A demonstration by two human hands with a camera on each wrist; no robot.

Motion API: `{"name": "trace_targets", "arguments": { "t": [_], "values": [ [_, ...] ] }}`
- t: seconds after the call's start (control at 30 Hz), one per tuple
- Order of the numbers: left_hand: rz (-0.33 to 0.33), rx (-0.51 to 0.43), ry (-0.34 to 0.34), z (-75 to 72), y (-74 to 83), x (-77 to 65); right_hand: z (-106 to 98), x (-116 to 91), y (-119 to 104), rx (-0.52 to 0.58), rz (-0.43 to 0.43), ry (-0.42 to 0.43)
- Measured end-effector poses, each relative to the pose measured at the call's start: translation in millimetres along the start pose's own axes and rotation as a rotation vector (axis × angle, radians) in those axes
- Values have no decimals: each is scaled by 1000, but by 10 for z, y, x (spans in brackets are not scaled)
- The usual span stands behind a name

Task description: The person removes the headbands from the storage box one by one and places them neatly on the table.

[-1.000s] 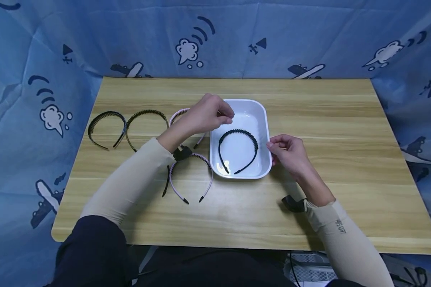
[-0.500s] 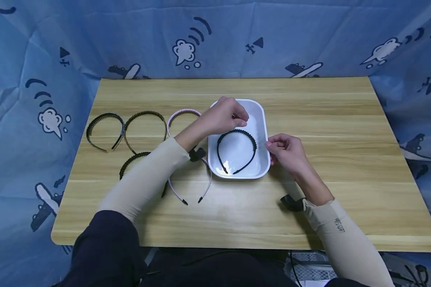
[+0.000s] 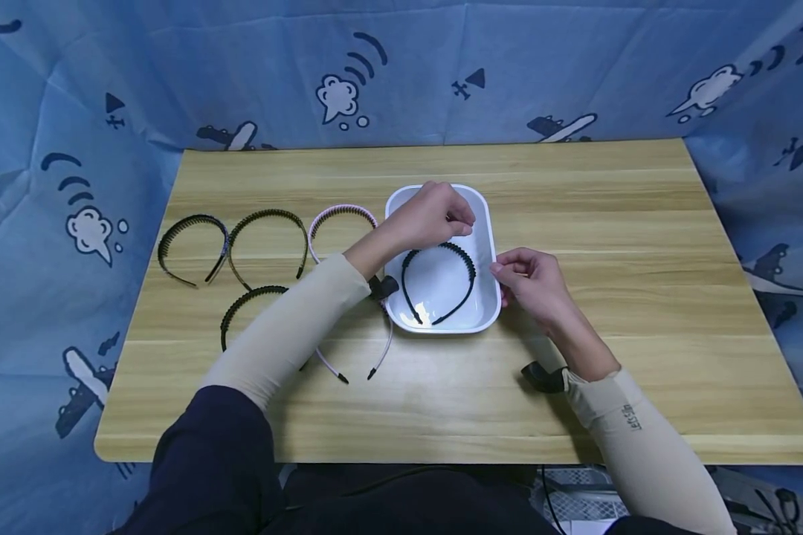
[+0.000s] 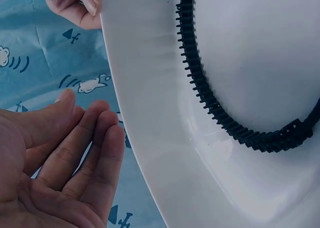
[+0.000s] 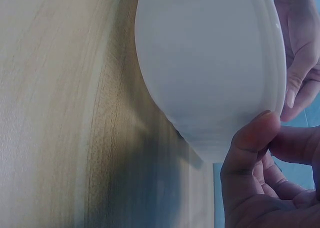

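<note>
A black toothed headband (image 3: pixel 473 276) lies inside the white tray (image 3: pixel 439 286), its ends pointing toward me. My left hand (image 3: pixel 436 215) hovers over the far part of the tray, holding nothing. In the left wrist view, the fingers of that left hand (image 4: pixel 65 158) are loosely bent, apart from the headband (image 4: pixel 202 85). My right hand (image 3: pixel 534 282) pinches the tray's right rim. The right wrist view shows the right hand (image 5: pixel 265 173) with thumb and finger at the rim of the tray (image 5: pixel 210 62).
Left of the tray lie a dark headband (image 3: pixel 174 229), a brownish one (image 3: pixel 268 213) and a lavender one (image 3: pixel 341 208). Nearer are a black headband (image 3: pixel 237 305) and another lavender one (image 3: pixel 387 345), partly hidden by my left arm. All rest on the wooden table (image 3: pixel 609 208).
My left hand has moved right, from the tray's left edge to above its far part. The right hand has kept its pinch on the rim. The headband in the tray has stayed put.
</note>
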State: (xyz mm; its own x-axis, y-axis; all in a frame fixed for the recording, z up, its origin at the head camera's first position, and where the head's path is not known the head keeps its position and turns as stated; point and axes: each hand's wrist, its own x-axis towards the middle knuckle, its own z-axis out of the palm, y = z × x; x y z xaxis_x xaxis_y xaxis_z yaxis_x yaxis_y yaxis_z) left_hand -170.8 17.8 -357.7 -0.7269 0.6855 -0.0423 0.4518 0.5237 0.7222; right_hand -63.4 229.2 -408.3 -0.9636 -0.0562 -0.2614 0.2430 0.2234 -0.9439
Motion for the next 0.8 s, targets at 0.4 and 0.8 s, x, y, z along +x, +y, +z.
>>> {"name": "trace_targets", "arguments": {
  "t": [0.4,0.8],
  "values": [
    [-55,8,-51,93,-37,91,-1,-12,-7,-4,3,5],
    [-57,44,-81,168,-115,194,1,0,-5,16,4,11]
  ]
}}
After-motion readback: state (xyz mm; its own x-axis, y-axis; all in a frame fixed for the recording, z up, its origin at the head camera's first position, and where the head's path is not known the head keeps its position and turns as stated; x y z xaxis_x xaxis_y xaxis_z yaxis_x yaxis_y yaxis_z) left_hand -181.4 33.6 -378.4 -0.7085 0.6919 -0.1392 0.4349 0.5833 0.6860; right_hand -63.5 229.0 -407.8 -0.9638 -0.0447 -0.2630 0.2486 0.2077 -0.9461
